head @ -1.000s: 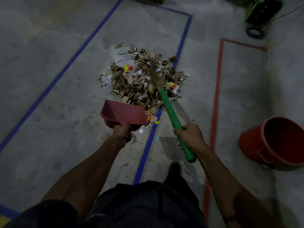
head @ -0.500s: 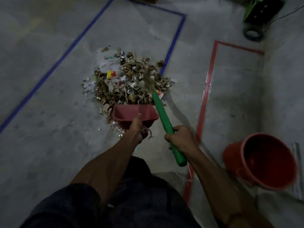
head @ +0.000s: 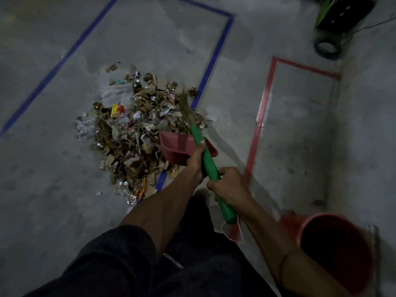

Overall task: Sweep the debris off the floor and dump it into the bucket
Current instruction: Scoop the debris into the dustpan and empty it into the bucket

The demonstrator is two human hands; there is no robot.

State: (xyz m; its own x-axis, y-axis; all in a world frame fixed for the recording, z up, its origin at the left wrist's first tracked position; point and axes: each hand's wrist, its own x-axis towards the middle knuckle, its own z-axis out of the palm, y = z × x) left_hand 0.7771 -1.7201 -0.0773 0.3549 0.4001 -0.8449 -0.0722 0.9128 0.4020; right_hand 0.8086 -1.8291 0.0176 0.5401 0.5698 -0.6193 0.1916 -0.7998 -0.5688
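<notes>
My left hand [head: 196, 161] holds the dustpan [head: 182, 146] against the debris [head: 137, 129]; my right hand [head: 229, 185] grips the broom [head: 209, 166] to sweep it in.

The person wears dark, almost black clothing [head: 132, 264] with a short sleeve [head: 120, 249] ending above the elbow, leaving both forearms bare. A small pale printed marking [head: 172, 260] shows on the fabric. A dark shoe [head: 200, 192] peeks out below.

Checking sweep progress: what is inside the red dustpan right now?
The dustpan shows a bare red interior on its visible left part; no debris is clearly in it. The broom handle and the left hand cover its right side and rear, so that part is unknown.
</notes>
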